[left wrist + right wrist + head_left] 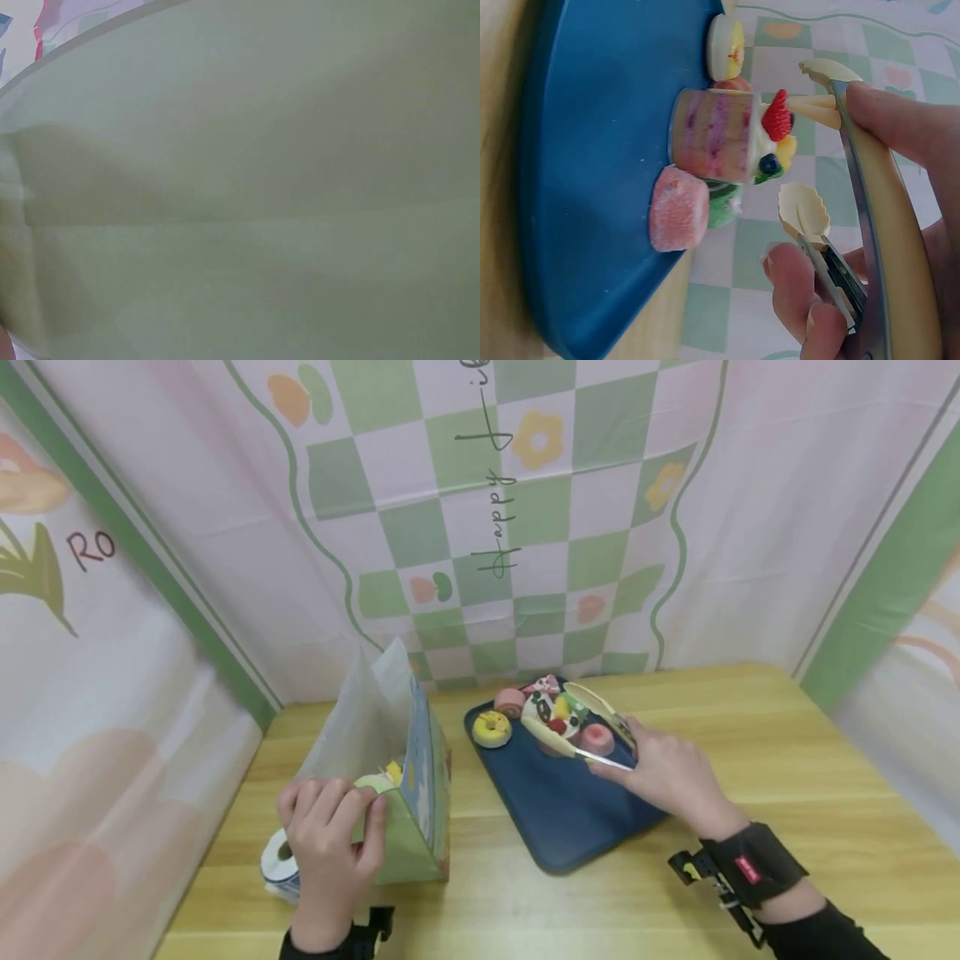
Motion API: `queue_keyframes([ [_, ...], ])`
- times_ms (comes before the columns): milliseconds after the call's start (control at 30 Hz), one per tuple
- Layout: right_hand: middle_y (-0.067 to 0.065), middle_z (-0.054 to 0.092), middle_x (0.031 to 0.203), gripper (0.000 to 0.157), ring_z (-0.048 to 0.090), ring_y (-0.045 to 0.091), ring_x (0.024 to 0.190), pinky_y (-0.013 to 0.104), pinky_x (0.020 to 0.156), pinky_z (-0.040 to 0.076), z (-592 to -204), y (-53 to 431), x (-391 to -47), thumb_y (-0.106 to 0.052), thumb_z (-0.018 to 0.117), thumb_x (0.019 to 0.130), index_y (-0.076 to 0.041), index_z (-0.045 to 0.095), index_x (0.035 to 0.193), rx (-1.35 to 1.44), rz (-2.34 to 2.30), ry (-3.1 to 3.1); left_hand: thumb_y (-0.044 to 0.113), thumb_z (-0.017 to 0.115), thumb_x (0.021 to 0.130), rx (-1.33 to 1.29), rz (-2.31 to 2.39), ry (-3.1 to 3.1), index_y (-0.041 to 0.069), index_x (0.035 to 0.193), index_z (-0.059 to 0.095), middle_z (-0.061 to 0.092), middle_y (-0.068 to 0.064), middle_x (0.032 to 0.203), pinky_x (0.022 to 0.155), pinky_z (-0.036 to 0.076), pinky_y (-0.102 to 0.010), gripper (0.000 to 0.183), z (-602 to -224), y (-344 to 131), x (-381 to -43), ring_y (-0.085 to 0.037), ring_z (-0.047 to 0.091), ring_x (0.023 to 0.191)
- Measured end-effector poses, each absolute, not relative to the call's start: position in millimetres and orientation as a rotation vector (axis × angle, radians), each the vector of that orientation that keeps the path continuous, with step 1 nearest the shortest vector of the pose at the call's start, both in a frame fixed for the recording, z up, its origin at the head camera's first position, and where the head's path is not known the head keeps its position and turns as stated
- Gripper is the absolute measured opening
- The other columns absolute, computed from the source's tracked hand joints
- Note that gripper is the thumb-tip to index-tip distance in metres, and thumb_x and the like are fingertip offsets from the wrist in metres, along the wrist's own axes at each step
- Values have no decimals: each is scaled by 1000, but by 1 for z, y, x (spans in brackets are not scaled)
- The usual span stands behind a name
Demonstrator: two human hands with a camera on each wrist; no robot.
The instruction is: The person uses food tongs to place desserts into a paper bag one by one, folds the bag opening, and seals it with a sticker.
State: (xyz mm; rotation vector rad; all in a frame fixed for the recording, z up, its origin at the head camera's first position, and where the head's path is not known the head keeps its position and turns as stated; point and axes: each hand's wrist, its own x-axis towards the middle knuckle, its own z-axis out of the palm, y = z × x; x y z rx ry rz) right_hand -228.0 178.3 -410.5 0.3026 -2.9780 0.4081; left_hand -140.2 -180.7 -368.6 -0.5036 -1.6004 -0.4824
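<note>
My left hand (330, 831) grips the near rim of a green paper bag (411, 856), its fingers curled over the edge; a bit of something yellow shows inside. The bag's pale green side (247, 285) fills the left wrist view. In my right hand (678, 777) is a pair of cream-tipped tongs (891, 247). Their tips stand spread on either side of a fruit-topped layered cake (714, 135) and look apart from it. Around that cake on the blue tray (570, 831) lie a yellow donut (491, 729), a pink ring-shaped sweet (597, 739) and a pink roll (510, 702).
A white roll with a blue edge (279, 858) stands left of the bag, partly behind my left hand. The wooden table (795, 760) ends at a printed cloth backdrop (540, 543) behind the tray. More cloth hangs at both sides.
</note>
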Motion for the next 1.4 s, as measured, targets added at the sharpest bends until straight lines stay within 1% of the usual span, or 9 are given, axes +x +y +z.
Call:
queue_keyframes([
  [167,29,68,103,105,64,32,72,37,52,43,-417,179,-230,-78,58,76,1,43,144,292,421,-2993,28,52,98,-501,-481,-1599,6,57,55,48,-4,55,77,26,-42,47,-369,-181,-139,-23,37,59],
  [333,31,67,109,106,67,37,79,42,57,47,-423,181,-232,-78,59,76,2,43,144,298,440,-2999,28,52,98,-496,-477,-1587,5,57,55,47,-4,54,76,26,-42,47,-368,-180,-139,-24,37,58],
  [467,31,68,108,106,67,39,81,45,60,49,-428,182,-234,-76,61,75,3,44,142,311,452,-2997,27,52,98,-494,-474,-1583,5,57,54,47,-5,54,75,26,-42,46,-367,-180,-139,-24,37,58],
  [667,33,66,112,102,67,45,89,50,65,52,-434,181,-234,-70,67,76,5,44,142,303,458,-3003,27,52,98,-491,-478,-1582,5,57,54,47,-5,54,75,26,-42,46,-366,-180,-138,-24,37,58],
  [800,33,65,114,101,67,46,91,51,66,52,-437,181,-234,-68,68,76,5,44,141,304,457,-3001,27,52,98,-490,-476,-1575,5,57,54,47,-4,54,74,26,-42,46,-367,-180,-138,-24,36,58],
  [1133,31,68,107,91,68,44,87,53,69,51,-446,180,-236,-60,74,75,5,51,135,352,494,-2939,27,52,98,-486,-474,-1584,6,57,54,47,-4,54,75,26,-42,46,-370,-181,-139,-23,37,58],
  [1400,31,69,99,82,68,38,78,48,63,49,-452,181,-238,-51,76,78,6,53,133,333,510,-2941,28,51,98,-486,-473,-1605,6,58,54,47,-3,55,75,26,-42,46,-370,-180,-140,-23,37,58],
])
